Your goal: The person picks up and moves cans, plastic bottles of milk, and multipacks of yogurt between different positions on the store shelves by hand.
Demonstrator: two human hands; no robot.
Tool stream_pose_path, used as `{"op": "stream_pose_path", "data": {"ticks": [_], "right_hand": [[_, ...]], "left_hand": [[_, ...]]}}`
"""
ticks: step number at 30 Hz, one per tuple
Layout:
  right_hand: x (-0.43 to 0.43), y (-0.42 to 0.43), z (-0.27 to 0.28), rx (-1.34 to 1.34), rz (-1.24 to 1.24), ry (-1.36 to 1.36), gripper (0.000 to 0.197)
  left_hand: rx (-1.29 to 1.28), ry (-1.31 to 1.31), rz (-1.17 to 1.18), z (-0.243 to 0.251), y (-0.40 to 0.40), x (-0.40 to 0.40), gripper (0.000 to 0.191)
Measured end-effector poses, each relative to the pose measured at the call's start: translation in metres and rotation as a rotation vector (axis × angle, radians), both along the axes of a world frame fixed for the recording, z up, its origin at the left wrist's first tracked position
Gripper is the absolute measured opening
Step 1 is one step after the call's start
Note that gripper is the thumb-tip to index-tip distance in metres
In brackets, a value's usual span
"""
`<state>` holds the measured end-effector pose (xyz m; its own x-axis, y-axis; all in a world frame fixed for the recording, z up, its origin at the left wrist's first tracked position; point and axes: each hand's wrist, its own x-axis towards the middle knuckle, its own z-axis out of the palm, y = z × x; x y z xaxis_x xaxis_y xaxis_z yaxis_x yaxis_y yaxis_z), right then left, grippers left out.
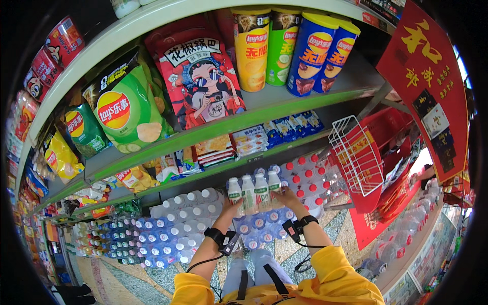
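Between my two hands is a pack of several small white drink bottles [254,195] with green and white labels, standing upright side by side. My left hand [231,207] grips the pack's left end. On its right end my right hand [288,199] has hold of the last bottle. Below and around the pack, blue-capped water bottles [263,227] stand in rows on the floor. To the left are white-capped bottles [194,209], and behind to the right are red-capped bottles [303,175]. A black strap with a small cabled box sits on each of my wrists.
Above the pack runs a green-edged shelf [213,127] with Lay's chip bags [126,110], a red snack bag [202,76] and chip canisters [249,49]. A white wire basket [356,154] juts out at the right, near a red banner [427,84]. Large bottles [396,236] line the right side.
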<state>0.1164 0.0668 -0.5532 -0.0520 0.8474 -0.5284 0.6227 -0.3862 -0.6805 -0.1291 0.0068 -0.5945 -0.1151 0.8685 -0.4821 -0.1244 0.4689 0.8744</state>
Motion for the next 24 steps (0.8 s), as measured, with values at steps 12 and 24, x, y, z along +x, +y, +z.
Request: {"op": "stream_pose_path", "data": {"ticks": [12, 24], "right_hand": [[0.006, -0.012, 0.035, -0.02, -0.005, 0.229, 0.048], [0.002, -0.057, 0.286, 0.365, 0.106, 0.187, 0.052]], "left_hand": [[0.003, -0.001, -0.035, 0.079, -0.013, 0.006, 0.041], [0.161, 0.11, -0.16, 0.346, -0.074, -0.021, 0.06]]}}
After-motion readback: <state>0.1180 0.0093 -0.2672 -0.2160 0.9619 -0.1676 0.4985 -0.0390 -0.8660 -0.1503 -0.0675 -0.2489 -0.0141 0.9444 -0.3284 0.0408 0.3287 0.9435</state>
